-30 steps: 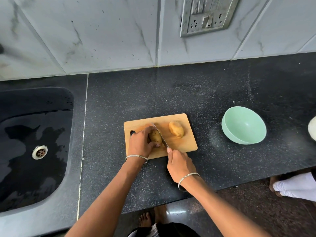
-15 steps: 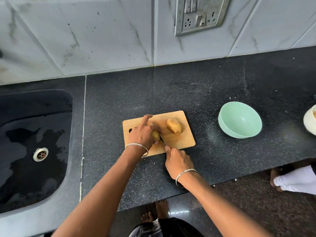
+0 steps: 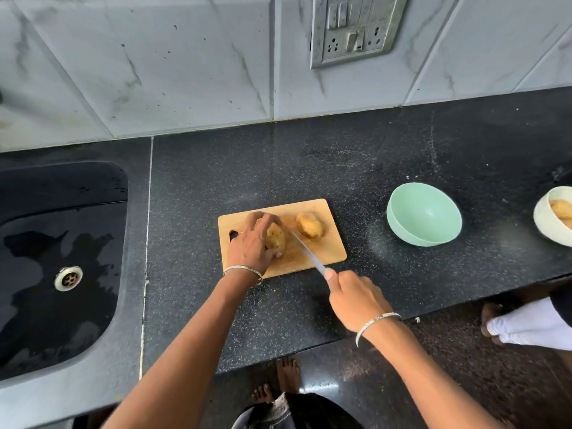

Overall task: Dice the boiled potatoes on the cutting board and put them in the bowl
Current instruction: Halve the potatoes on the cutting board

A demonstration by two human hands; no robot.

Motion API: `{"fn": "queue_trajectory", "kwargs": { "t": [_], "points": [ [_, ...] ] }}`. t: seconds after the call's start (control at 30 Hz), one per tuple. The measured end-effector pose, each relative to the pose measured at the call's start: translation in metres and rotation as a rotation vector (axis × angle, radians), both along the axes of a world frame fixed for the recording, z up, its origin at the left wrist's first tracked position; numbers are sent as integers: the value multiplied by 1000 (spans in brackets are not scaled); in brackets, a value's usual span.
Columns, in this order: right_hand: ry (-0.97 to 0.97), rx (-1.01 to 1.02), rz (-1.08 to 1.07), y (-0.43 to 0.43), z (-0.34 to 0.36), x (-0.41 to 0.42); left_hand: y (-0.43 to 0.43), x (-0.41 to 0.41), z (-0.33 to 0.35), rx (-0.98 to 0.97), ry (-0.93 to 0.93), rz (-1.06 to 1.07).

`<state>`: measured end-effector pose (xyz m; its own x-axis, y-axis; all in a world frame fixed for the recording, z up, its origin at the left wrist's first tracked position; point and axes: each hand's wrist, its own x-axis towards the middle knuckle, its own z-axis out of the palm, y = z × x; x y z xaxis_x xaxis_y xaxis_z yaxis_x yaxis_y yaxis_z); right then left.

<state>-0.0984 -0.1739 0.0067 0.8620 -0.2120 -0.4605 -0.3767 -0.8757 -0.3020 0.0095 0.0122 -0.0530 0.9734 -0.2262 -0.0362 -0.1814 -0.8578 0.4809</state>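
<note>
So the left hand's fingers (image 3: 263,222) are curled over the top of a potato (image 3: 276,237), thumb tucked at its near end, pinning it to the cutting board (image 3: 331,249) a bit left of the middle of the frame. The left hand (image 3: 251,244) covers most of the board's left side. The right hand (image 3: 356,297), lower and to the right, is wrapped round a knife (image 3: 307,254) handle with the forefinger stretched along it. The blade runs up-left across the board, its tip right beside the held potato; can't tell if it's actually touching. A second potato (image 3: 310,226) sits whole on the board's upper right, just past the blade. Nothing's diced yet. The mint green bowl (image 3: 424,213) is off to the right on the black counter (image 3: 309,162), well apart from the board. At the far right edge there's a white bowl (image 3: 542,222) with more potatoes. The sink (image 3: 62,212) fills the left side.
</note>
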Motion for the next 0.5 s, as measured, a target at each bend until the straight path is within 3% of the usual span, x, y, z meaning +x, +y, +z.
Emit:
{"fn": "queue_trajectory", "kwargs": {
  "t": [0.17,0.5],
  "points": [
    [-74,80,-7,25,-8,17,3,-8,-11,-161,-1,113],
    [-94,106,1,39,-25,30,7,-10,-21,-232,-36,128]
  ]
}}
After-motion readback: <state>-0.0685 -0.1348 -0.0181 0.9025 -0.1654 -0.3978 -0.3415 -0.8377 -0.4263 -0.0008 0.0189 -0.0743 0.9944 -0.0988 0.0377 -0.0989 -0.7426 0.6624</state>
